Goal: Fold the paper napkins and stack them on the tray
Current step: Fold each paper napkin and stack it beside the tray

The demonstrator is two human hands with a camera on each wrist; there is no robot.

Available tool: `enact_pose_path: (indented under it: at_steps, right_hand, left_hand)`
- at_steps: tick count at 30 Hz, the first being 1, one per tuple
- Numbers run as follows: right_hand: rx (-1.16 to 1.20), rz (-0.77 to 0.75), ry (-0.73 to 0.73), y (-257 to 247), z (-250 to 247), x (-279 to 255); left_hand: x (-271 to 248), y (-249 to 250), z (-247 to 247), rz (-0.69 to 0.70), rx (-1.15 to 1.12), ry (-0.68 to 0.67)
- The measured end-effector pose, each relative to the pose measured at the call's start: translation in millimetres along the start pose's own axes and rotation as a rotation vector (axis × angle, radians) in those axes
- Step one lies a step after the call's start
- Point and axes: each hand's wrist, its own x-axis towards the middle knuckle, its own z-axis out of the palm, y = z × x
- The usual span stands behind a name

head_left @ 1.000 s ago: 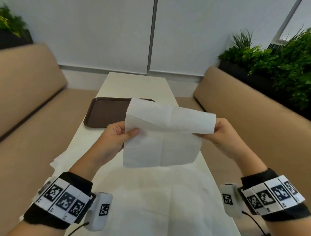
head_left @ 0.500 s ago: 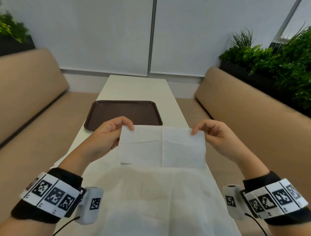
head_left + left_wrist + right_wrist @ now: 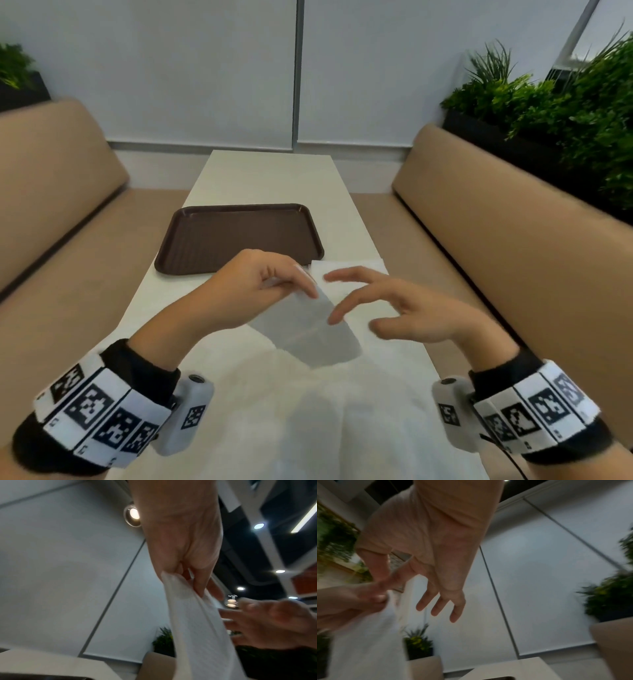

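Our left hand (image 3: pixel 253 291) pinches the folded napkin (image 3: pixel 308 329) above the counter (image 3: pixel 260 178), at six o'clock from the tray (image 3: pixel 236 236). Our right hand (image 3: pixel 404 315) hovers beside it, fingers spread, holding nothing.

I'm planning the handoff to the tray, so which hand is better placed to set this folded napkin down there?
Left. The left hand already pinches the folded napkin and sits nearer the brown tray; the right hand is open, holding nothing.

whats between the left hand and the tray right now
Only bare table, seen in the head view. The left hand pinches the napkin just short of the tray, and nothing lies on that strip.
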Motion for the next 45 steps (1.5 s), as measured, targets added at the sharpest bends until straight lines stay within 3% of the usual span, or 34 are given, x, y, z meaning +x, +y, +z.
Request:
enact_pose_path:
  at_steps: [4,8,13,17,20,25,27,31,41,45]
  right_hand:
    - [-0.044,0.024,0.084,11,5,22]
    - [-0.01,0.15,0.101,51,1,18]
    - [0.07,0.322,0.244,106,1,15]
    - [0.194,0.424,0.343,157,-17,19]
    - [0.38,0.497,0.497,187,-37,30]
    - [0.353,0.643,0.7,232,-61,66]
    - [0.267,0.686,0.71,248,-63,79]
    - [-0.015,0.755,0.591,271,-54,97]
    - [-0.162,0.739,0.51,293,-33,103]
    - [-0.143,0.806,0.682,293,-29,108]
  left_hand:
    - [19,0,2,0.012,0.107,-0.028]
    - [30,-17,-4,-0.059,0.089,0.073]
    - [43,-61,0,-0.292,-0.057,0.15]
    - [66,-97,24,-0.523,-0.341,0.16]
    - [93,-126,49,-0.591,-0.458,0.199]
    - [148,-169,86,-0.655,-0.509,0.312]
    - [163,-187,99,-0.674,-0.468,0.313]
    - [176,-216,120,-0.727,-0.298,0.286]
    - [192,-231,130,-0.682,0.117,0.178]
    - [197,-229,125,-0.693,0.277,0.047]
